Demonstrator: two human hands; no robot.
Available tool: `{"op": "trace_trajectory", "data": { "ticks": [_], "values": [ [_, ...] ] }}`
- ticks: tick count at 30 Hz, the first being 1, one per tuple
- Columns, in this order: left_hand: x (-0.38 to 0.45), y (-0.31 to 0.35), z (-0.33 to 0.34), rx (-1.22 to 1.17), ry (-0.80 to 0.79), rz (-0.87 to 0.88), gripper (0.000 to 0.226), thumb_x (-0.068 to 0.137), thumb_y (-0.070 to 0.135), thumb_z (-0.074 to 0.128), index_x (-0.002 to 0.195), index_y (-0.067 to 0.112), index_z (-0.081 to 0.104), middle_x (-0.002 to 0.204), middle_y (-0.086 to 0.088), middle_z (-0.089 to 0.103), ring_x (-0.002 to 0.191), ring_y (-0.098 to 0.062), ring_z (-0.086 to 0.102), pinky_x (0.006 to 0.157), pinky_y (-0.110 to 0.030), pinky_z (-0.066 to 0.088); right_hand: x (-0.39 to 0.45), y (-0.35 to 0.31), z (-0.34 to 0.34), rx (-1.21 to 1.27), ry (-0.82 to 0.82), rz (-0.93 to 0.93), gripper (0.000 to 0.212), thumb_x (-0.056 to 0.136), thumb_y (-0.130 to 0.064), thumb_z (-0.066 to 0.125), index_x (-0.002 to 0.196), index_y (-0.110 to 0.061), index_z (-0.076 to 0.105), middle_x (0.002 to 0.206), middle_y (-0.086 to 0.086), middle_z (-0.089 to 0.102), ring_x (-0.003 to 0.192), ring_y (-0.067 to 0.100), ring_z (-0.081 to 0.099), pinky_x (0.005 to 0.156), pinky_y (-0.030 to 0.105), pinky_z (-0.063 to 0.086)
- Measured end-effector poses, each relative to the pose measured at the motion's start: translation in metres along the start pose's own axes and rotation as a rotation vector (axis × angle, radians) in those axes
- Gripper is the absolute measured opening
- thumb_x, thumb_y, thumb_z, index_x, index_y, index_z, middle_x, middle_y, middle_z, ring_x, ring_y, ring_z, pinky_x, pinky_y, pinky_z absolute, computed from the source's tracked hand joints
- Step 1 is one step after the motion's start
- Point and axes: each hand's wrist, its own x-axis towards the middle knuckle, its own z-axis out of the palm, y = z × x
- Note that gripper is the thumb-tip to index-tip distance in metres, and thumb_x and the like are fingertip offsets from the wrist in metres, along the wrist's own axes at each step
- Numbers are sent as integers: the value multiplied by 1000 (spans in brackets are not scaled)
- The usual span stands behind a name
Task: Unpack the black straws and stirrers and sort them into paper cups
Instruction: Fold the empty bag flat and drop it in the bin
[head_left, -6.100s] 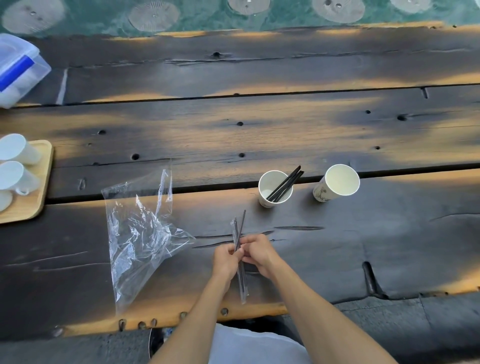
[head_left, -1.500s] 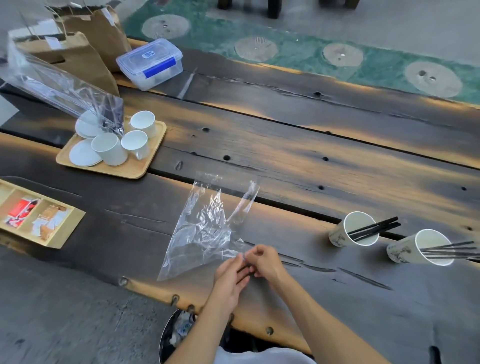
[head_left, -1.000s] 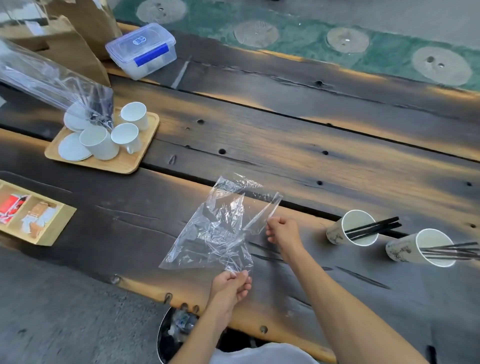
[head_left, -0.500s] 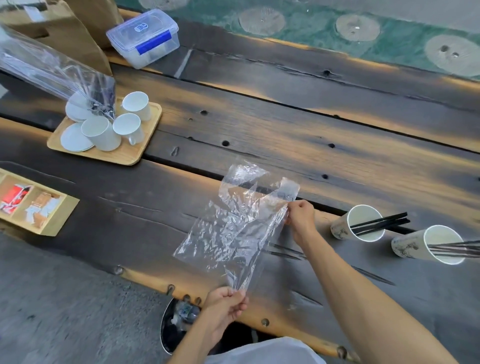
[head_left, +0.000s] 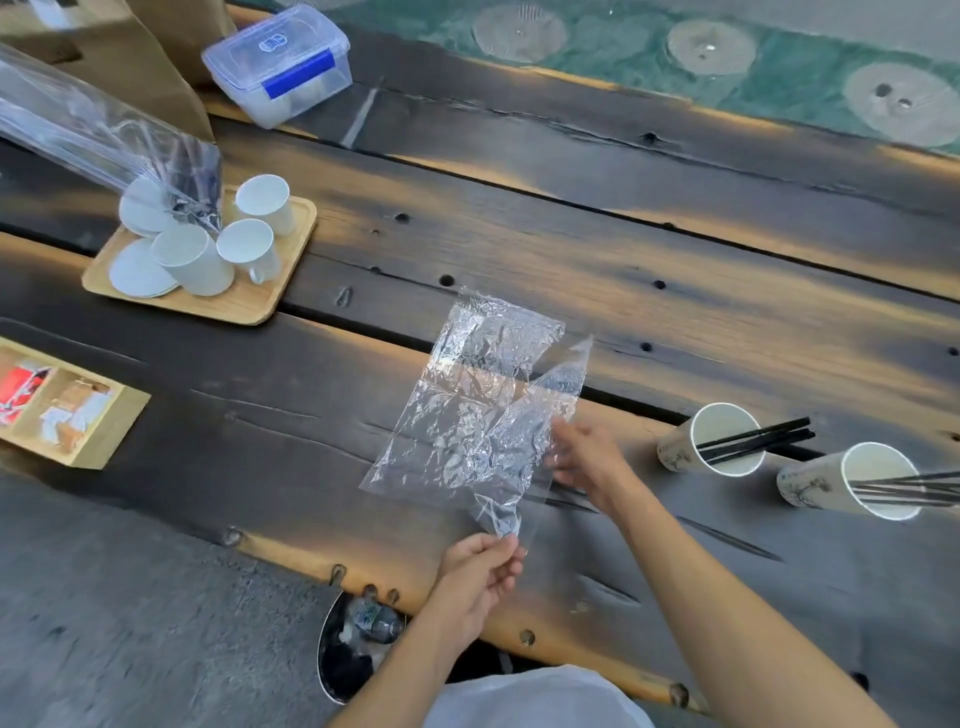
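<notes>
A crumpled clear plastic bag (head_left: 483, 415) hangs flat above the dark wooden table (head_left: 623, 249). My left hand (head_left: 480, 571) pinches its lower corner near the table's front edge. My right hand (head_left: 584, 460) is at the bag's right edge with fingers spread; whether it grips the film I cannot tell. To the right stand two paper cups: the nearer cup (head_left: 711, 447) holds several black straws (head_left: 758, 439), and the far-right cup (head_left: 852, 480) holds thin black stirrers (head_left: 914, 491).
A wooden tray (head_left: 244, 301) with white cups and saucers sits at the left, under a long clear bag (head_left: 93, 130). A lidded plastic box (head_left: 280, 62), brown paper bags and a wooden compartment box (head_left: 62, 405) are nearby. A bin (head_left: 353, 649) stands below the table edge.
Both hands lifted the empty bag off the table and stretched it out. My right hand slid from the bag's top corner down to its right edge; my left kept the bottom corner.
</notes>
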Motion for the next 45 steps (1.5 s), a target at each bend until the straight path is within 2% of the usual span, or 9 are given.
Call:
{"op": "trace_trajectory", "data": {
  "ticks": [5, 12, 16, 19, 29, 35, 38, 40, 45],
  "values": [
    [12, 3, 24, -3, -55, 1, 10, 85, 9, 72, 83, 3, 64, 72, -8, 71, 60, -12, 62, 53, -20, 50, -45, 51, 2, -218, -224, 52, 18, 86, -27, 71, 84, -10, 66, 70, 8, 68, 64, 14, 63, 62, 27, 51],
    [24, 24, -9, -235, 164, 61, 39, 91, 40, 63, 108, 5, 65, 99, -13, 69, 86, -26, 63, 79, -37, 53, -55, 75, -15, -94, -93, -1, 17, 97, -14, 58, 80, -10, 55, 67, 5, 61, 58, 14, 60, 60, 27, 50],
    [32, 42, -46, -360, 393, 192, 22, 93, 15, 63, 108, -1, 64, 79, -10, 65, 62, -15, 62, 62, -26, 53, -55, 76, -26, -60, 20, -27, 26, 96, -15, 59, 73, -9, 49, 63, 7, 58, 53, 15, 54, 54, 27, 46],
    [37, 44, -60, -276, 438, 188, 12, 90, 9, 66, 97, 0, 67, 70, -8, 64, 52, -10, 60, 48, -19, 52, -57, 82, -26, -27, 98, -36, 30, 95, -16, 61, 68, -12, 47, 58, 7, 55, 50, 14, 50, 49, 26, 42],
    [37, 28, -78, 197, 468, 229, 22, 94, 14, 62, 82, -3, 65, 66, -10, 60, 57, -16, 53, 55, -28, 50, -62, 105, -46, -69, 210, -60, 30, 96, -13, 58, 69, -9, 47, 54, 9, 51, 44, 15, 45, 43, 26, 37],
    [36, 16, -89, 468, 535, 200, 27, 93, 13, 61, 68, 1, 63, 54, -8, 60, 50, -20, 52, 48, -30, 48, -62, 124, -63, -495, 137, 171, 29, 94, -22, 59, 68, -10, 52, 59, 7, 58, 55, 23, 54, 51, 31, 42],
    [32, 20, -80, 659, 736, 181, 11, 82, 19, 71, 86, 12, 62, 87, -10, 65, 73, -30, 60, 66, -38, 51, -59, 112, -61, -743, 301, 137, 28, 95, -26, 54, 72, -10, 53, 64, 4, 55, 72, 32, 57, 63, 35, 43],
    [31, 31, -64, 825, 839, 252, 21, 80, 18, 72, 96, 22, 60, 101, -5, 55, 89, -31, 60, 71, -36, 47, -55, 95, -50, -425, 251, 76, 22, 97, -16, 52, 77, -5, 55, 58, 4, 55, 55, 25, 52, 53, 32, 41],
    [44, 49, -11, 678, 296, 268, 18, 89, 4, 56, 101, 16, 63, 90, -16, 70, 70, -21, 64, 62, -34, 51, -45, 65, -3, 13, -71, 91, 14, 99, -13, 51, 108, -7, 59, 76, 10, 71, 58, 24, 63, 54, 32, 51]
  ]
}}
